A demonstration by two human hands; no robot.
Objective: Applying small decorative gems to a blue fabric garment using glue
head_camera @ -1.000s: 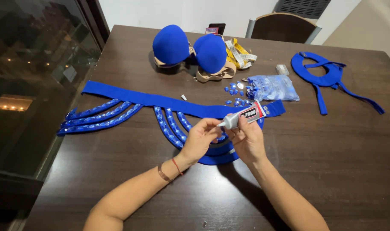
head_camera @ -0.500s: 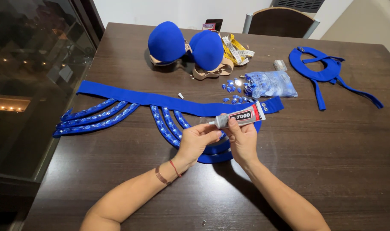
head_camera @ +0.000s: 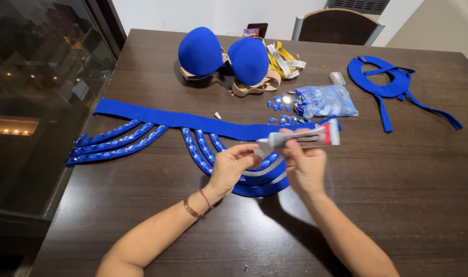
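Note:
My right hand [head_camera: 304,166] grips a clear glue tube [head_camera: 301,138] with a red end, held level, nozzle pointing left. My left hand [head_camera: 232,166] pinches something small at the nozzle tip; I cannot make out what it is. Both hands hover over a blue fabric belt [head_camera: 162,119] with hanging loop straps [head_camera: 118,142] set with blue gems. The lower loops under my hands are partly hidden.
A blue padded bra [head_camera: 223,56] lies at the back with a yellow tape measure [head_camera: 284,59]. A clear bag of blue gems [head_camera: 326,101] and loose gems [head_camera: 277,104] sit behind the belt. A blue strap piece [head_camera: 385,82] lies right. A chair [head_camera: 339,25] stands behind the dark wooden table [head_camera: 398,195].
The glue tube has tipped from slanting to level, and my left hand's fingers have come up to its nozzle. Both hands stay over the belt's lower loops.

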